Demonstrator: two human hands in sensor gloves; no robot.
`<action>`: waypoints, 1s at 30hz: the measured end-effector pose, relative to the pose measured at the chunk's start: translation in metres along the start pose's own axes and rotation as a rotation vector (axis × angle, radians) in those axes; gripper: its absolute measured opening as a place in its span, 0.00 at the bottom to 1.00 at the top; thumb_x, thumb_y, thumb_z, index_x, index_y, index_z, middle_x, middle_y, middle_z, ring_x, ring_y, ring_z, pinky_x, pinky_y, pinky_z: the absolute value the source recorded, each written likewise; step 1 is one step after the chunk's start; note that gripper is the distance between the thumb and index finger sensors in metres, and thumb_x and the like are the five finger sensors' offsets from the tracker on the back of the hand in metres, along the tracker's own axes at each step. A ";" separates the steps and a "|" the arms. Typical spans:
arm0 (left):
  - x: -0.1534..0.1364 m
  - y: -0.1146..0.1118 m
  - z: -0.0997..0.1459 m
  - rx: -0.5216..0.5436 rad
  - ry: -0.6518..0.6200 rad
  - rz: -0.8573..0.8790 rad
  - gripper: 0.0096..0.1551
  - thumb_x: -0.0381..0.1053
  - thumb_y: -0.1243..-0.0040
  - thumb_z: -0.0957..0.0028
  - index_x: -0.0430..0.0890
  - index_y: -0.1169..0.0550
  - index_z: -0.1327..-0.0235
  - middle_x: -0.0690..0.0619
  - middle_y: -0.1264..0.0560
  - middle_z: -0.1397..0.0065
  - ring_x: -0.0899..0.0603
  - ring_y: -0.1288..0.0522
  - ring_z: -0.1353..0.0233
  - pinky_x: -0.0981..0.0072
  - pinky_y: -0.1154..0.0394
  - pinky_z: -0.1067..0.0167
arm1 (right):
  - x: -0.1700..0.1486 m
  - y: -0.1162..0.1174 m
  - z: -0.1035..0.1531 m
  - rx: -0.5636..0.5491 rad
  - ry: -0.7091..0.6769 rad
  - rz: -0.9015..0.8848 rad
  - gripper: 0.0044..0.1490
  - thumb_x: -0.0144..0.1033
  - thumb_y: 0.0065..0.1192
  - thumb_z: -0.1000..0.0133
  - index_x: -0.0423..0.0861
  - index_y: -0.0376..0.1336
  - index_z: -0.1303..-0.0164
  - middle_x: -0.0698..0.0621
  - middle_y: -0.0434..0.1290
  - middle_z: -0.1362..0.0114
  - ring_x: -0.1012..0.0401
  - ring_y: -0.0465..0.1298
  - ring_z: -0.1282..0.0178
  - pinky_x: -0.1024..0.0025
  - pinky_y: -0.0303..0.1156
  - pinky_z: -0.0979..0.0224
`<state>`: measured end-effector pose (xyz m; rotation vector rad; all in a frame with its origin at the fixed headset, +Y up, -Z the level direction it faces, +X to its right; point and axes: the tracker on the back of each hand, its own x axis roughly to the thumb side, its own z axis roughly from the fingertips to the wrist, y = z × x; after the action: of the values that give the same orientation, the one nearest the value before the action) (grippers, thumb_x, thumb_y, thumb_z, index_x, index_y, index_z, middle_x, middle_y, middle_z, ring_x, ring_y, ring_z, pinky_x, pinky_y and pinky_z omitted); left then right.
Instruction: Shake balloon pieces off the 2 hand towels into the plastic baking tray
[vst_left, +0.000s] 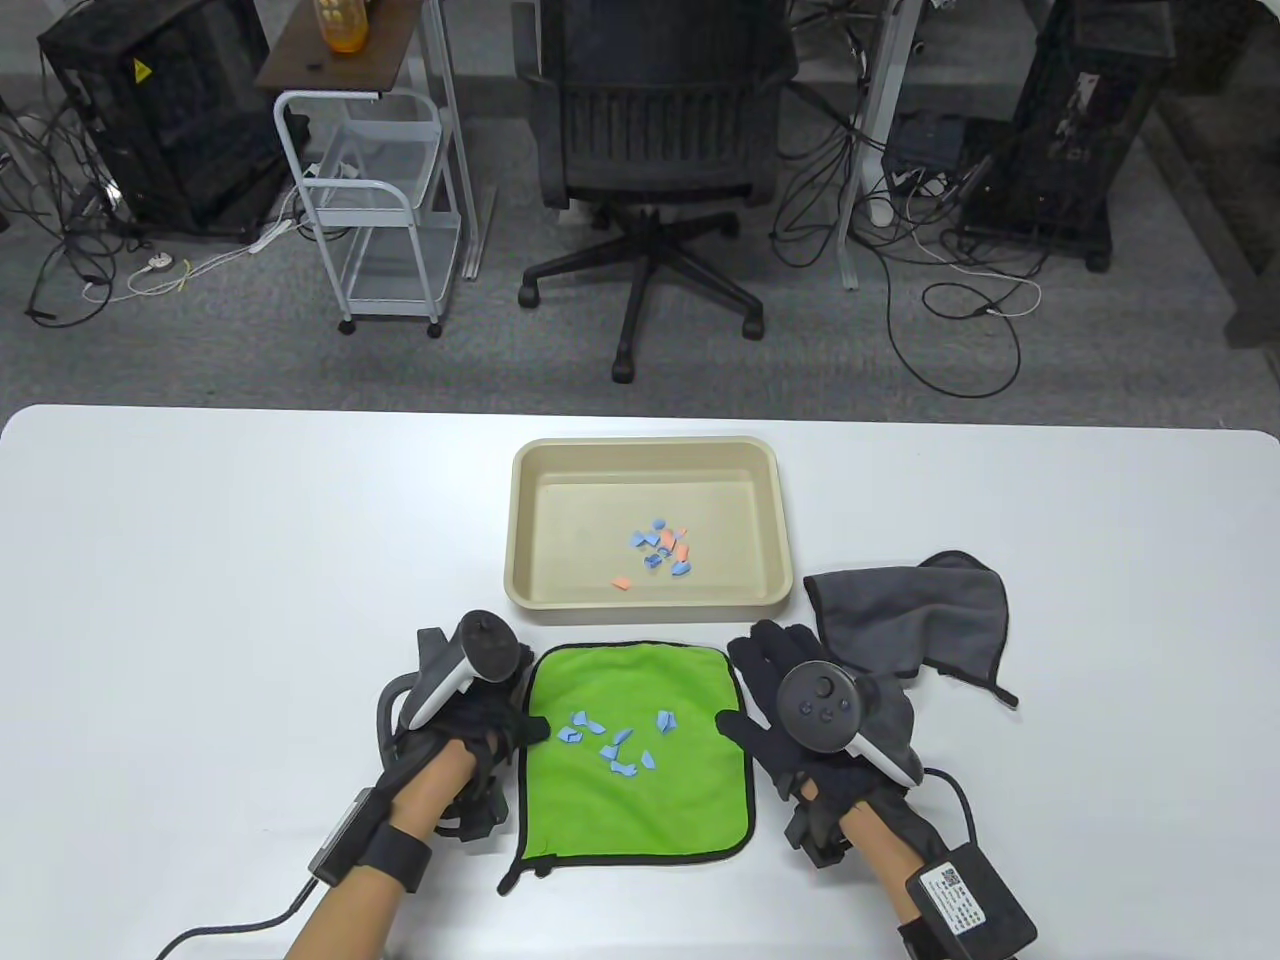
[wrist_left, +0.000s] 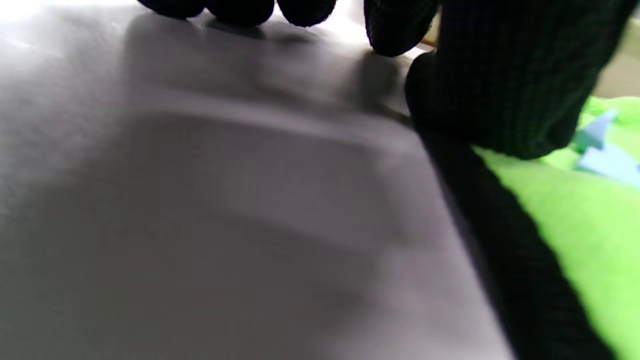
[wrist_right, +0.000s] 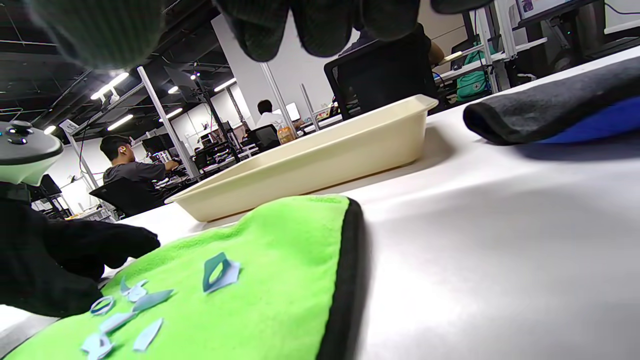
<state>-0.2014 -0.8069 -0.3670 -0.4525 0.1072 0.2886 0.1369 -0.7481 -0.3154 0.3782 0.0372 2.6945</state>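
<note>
A green hand towel (vst_left: 640, 790) lies flat on the white table in front of me, with several blue balloon pieces (vst_left: 615, 742) on its middle. Just behind it stands the beige plastic tray (vst_left: 530, 530), holding several blue and orange pieces (vst_left: 662, 548). A grey towel (vst_left: 910, 610) lies crumpled to the tray's right. My left hand (vst_left: 500, 705) is at the green towel's left edge, its thumb (wrist_left: 500, 75) on the black hem and its fingertips on the table. My right hand (vst_left: 765, 680) hovers flat by the towel's right edge, fingers straight, holding nothing.
An office chair (vst_left: 655, 130) and a white cart (vst_left: 375, 200) stand on the floor beyond the table's far edge. The right wrist view shows the tray's side wall (wrist_right: 320, 165) and the grey towel (wrist_right: 545, 110) low on the table.
</note>
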 end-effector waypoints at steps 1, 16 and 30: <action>0.000 -0.001 0.001 -0.007 0.010 0.005 0.52 0.65 0.31 0.66 0.67 0.44 0.28 0.49 0.57 0.23 0.35 0.47 0.30 0.41 0.46 0.33 | 0.000 0.001 0.000 0.004 -0.001 0.001 0.49 0.64 0.56 0.55 0.55 0.50 0.25 0.48 0.50 0.13 0.43 0.47 0.15 0.39 0.50 0.21; 0.006 -0.004 0.007 0.072 0.017 0.099 0.31 0.57 0.27 0.65 0.58 0.25 0.46 0.49 0.49 0.24 0.34 0.43 0.32 0.38 0.43 0.35 | 0.002 0.004 -0.001 0.012 0.001 0.019 0.48 0.64 0.55 0.55 0.55 0.51 0.25 0.48 0.51 0.13 0.43 0.47 0.15 0.39 0.49 0.21; 0.011 0.005 0.022 0.041 -0.003 0.414 0.20 0.52 0.32 0.61 0.54 0.23 0.55 0.52 0.34 0.28 0.35 0.31 0.35 0.40 0.33 0.37 | -0.001 0.003 -0.002 0.010 0.022 0.015 0.48 0.64 0.55 0.55 0.55 0.51 0.25 0.48 0.51 0.13 0.43 0.48 0.15 0.40 0.50 0.21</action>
<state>-0.1913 -0.7898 -0.3513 -0.3863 0.2038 0.6920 0.1357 -0.7512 -0.3173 0.3532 0.0549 2.7143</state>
